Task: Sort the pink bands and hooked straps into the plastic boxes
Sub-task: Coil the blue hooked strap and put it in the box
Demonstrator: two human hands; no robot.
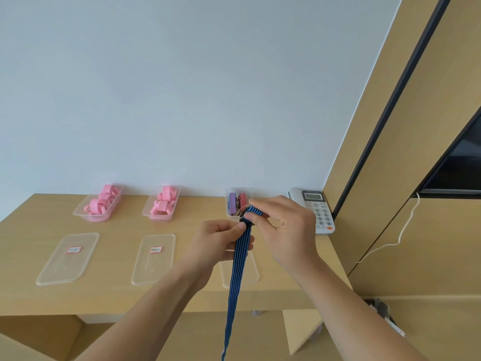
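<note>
Only the person's hands and forearms showed. The left hand and the right hand were bare, and so were the left forearm and the right forearm, uncovered from the wrist down to the picture's lower edge. Both forearms were slim and smooth, narrowest at the wrist and broadening steadily toward the elbow. The fingers were slender, with faint creases at the knuckles. The left thumbnail was short, plain and rounded. The wide lens made the forearms look long and bulky near the bottom edge.
</note>
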